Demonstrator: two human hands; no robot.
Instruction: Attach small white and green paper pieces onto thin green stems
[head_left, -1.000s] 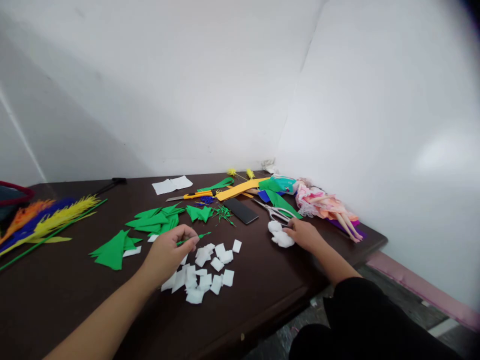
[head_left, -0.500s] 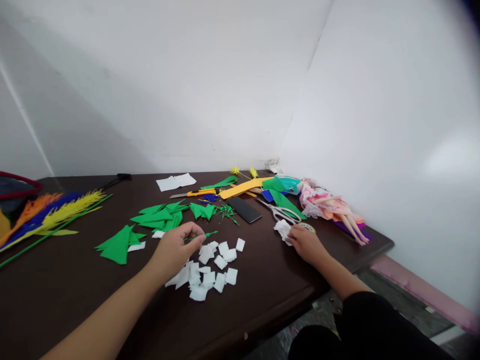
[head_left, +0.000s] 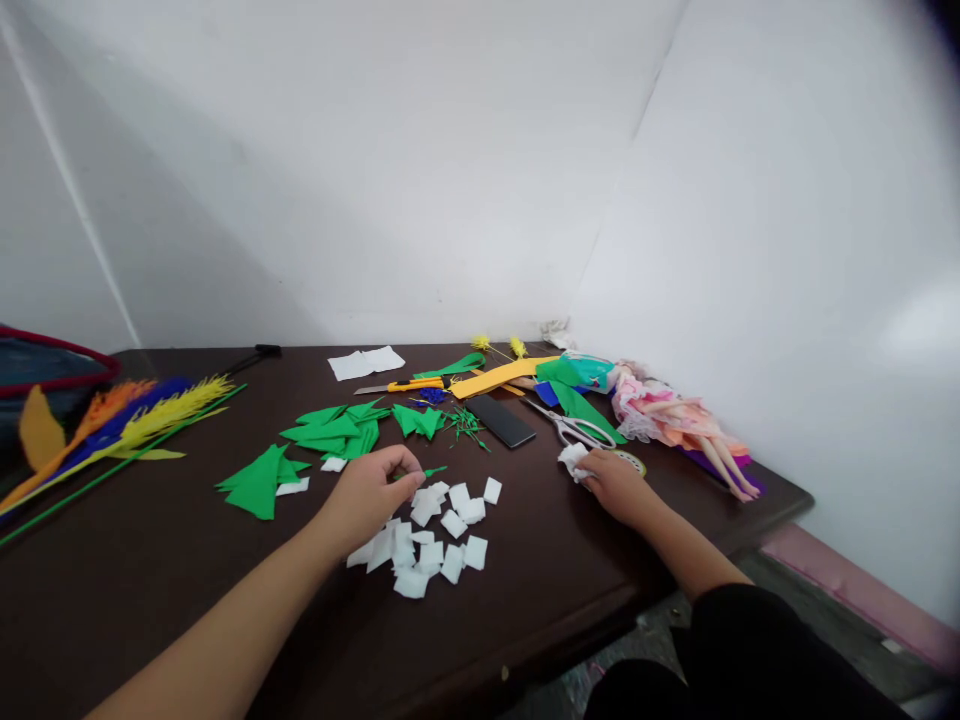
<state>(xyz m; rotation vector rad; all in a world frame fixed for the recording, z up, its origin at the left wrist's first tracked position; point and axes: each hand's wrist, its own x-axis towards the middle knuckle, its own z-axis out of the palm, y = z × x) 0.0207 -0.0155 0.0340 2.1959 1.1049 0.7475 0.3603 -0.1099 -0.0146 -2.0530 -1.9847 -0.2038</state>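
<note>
My left hand point(head_left: 376, 495) is closed in a pinch on a thin twisted green paper piece point(head_left: 435, 470), whose pointed tip sticks out past the fingers. Just in front of and below it lie several small white paper squares point(head_left: 454, 523), loosely heaped on the dark table point(head_left: 555, 560). My right hand point(head_left: 616, 484) rests on the table with its fingers closed on a crumpled white tissue point(head_left: 573, 457). Beside that hand are the grey-handled scissors point(head_left: 564, 424) and a partly hidden roll of tape point(head_left: 631, 461).
Green paper triangles point(head_left: 337, 430) lie left, more twisted green pieces point(head_left: 465, 425) farther back. A phone point(head_left: 502, 420), a yellow utility knife point(head_left: 412, 384) with its blade out, and a yellow paper strip point(head_left: 506, 376) lie behind. A doll point(head_left: 690, 415) is near the right edge.
My view has turned slightly left, so everything appears farther to the right. Both hands keep the same hold and place, with hardly any movement against the table.
</note>
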